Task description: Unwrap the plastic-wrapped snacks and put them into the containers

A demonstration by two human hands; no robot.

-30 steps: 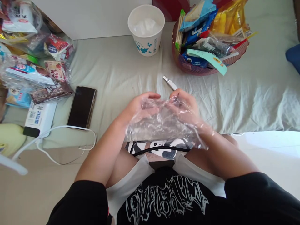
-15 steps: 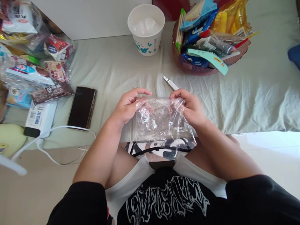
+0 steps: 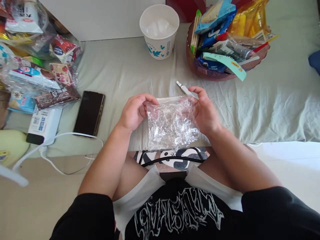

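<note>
A pale grey-green cloth [image 3: 117, 70] is spreading across the scene, its soft weave wrinkling into fine creases. Toward the far right, a translucent purple basket [image 3: 211, 75] with a rounded wall is brimming with glossy, crinkled packets. On the left, a heap of snack packets [image 3: 35, 73], shiny and partly wrapped in clear plastic, is slumping in a loose pile. Clear plastic film [image 3: 172, 128], roughly rectangular and finely crumpled, is hanging between the hands at the cloth's near edge, catching bright glints. A white paper cup [image 3: 160, 48] with blue-green leaf prints is standing upright, tapering toward its base and holding something whitish and translucent. A flat dark phone [image 3: 89, 113] is lying near the heap, and a slim white-handled tool [image 3: 184, 88] is resting just beyond the film.

The left hand [image 3: 135, 113] is keeping its grip closed on the film's upper left corner, forefinger bent over it. The right hand [image 3: 206, 111] is holding its forefinger raised and apart; its other fingers are showing through the film, so how firmly that grip is closing cannot be told.

Compared with half a second ago, the film is lying flatter, its trailing lower-right strands gone, and the left forefinger is now curling down onto the corner instead of sticking out.
</note>
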